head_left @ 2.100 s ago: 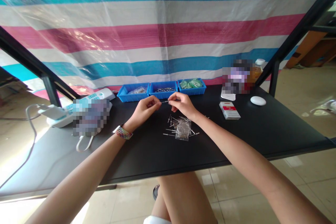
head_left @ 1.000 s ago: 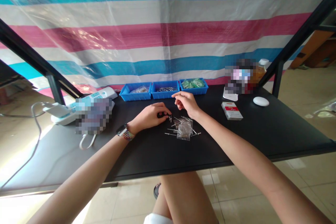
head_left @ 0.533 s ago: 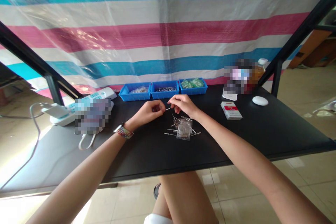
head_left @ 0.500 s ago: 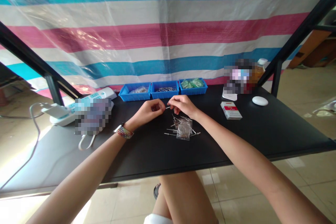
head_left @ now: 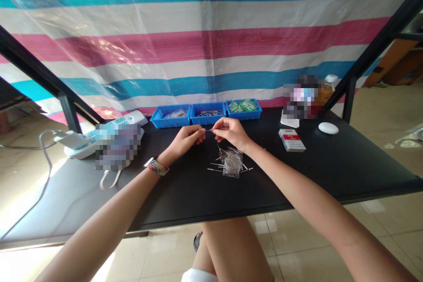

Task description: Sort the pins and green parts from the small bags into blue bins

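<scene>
Left hand [head_left: 187, 139] and right hand [head_left: 232, 134] each pinch one blind rivet [head_left: 208, 130] by fingertips, held between them, near side of middle blue bin [head_left: 207, 120]. Loose rivets [head_left: 214, 169], clear plastic bag [head_left: 231, 165] lie nearer on worktop [head_left: 185, 198].

Fingers [head_left: 201, 132] mostly hide a thin metal piece [head_left: 208, 130]; pixelation blurs one item [head_left: 118, 146] near the desk [head_left: 185, 198]'s far left corner, another item [head_left: 304, 96] near the far right.

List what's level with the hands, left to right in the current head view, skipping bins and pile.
Power strip, left hand, thin metal pin, right hand, red-and-white box, white oval object. Overlapping things left out.
</scene>
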The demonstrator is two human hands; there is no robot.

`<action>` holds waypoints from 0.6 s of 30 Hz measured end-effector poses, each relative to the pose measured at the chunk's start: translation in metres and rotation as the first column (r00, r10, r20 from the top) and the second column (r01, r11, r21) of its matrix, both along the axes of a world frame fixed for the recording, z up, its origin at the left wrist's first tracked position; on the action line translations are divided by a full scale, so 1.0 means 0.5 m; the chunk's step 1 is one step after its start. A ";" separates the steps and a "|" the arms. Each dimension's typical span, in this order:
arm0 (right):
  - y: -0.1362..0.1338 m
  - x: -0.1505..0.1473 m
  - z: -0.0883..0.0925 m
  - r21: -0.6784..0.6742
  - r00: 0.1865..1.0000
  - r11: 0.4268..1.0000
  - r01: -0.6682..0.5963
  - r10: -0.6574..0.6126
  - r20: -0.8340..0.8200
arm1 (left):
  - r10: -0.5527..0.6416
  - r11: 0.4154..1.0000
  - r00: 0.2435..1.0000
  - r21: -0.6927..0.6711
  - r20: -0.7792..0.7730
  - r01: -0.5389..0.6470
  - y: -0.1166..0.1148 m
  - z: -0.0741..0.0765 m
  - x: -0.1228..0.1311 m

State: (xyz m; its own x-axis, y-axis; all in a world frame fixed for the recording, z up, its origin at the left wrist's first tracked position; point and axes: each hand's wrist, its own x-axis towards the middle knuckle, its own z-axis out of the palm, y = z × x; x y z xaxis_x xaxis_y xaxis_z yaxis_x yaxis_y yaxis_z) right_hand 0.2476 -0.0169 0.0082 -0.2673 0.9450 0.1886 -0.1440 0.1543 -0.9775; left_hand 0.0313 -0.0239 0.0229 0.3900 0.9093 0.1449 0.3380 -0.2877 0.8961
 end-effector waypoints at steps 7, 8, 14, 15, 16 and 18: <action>0.000 -0.001 -0.002 0.023 0.999 0.999 0.022 -0.023 0.033 | 0.028 0.999 0.998 -0.027 0.060 -0.027 0.001 0.001 0.000; 0.000 0.000 -0.002 0.019 0.999 1.000 0.021 -0.022 0.038 | 0.034 0.999 0.997 -0.023 0.063 -0.033 0.001 0.002 0.000; -0.004 0.006 0.006 -0.055 1.000 0.998 0.015 -0.015 -0.002 | 0.035 0.999 0.993 0.034 0.116 -0.040 -0.005 0.010 0.005; -0.005 0.007 0.007 -0.065 1.000 0.998 0.012 -0.013 -0.011 | 0.030 0.999 0.992 0.041 0.124 -0.035 -0.006 0.011 0.006; -0.005 0.007 0.009 -0.075 1.000 0.997 0.009 -0.011 -0.018 | 0.024 0.999 0.991 0.044 0.129 -0.030 -0.007 0.012 0.006; -0.007 0.008 0.010 -0.097 1.000 0.995 -0.002 -0.001 -0.030 | 0.019 0.999 0.991 0.046 0.135 -0.025 -0.008 0.013 0.007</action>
State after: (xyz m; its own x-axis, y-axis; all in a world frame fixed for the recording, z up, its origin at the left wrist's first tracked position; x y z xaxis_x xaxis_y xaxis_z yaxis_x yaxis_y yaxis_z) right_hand 0.2515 -0.0204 0.0134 -0.2637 0.9590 0.1036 -0.1733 0.0585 -0.9831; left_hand 0.0348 -0.0279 0.0295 0.3443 0.9082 0.2380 0.2223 -0.3251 0.9192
